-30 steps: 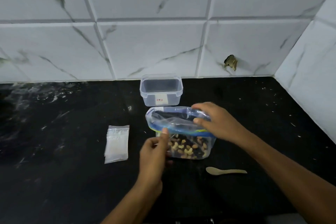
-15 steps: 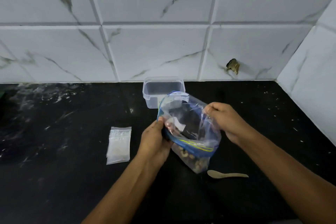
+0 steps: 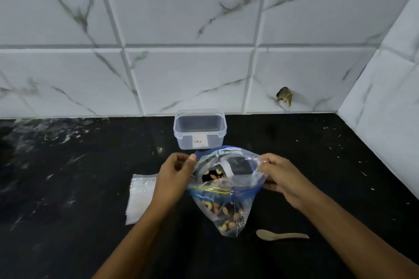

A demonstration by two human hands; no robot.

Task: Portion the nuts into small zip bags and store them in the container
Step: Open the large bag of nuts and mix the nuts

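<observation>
Both hands hold a large zip bag of mixed nuts [image 3: 224, 201] above the black tabletop [image 3: 68, 188]. The left hand [image 3: 174, 176] and right hand [image 3: 278, 176] pinch opposite rims, fingers closed on plastic, spreading the mouth, probably for scooping. Small zip bags [image 3: 140, 197], a wooden spoon [image 3: 281, 235] and the empty container [image 3: 199, 129] sit nearby.

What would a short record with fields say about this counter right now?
surface: black stone counter
being handled: large clear zip bag of mixed nuts, mouth pulled open
left hand: pinches the bag's left edge
right hand: pinches the bag's right edge
behind bag: clear plastic lidless container
left of bag: stack of small clear zip bags
right front: small wooden spoon
</observation>
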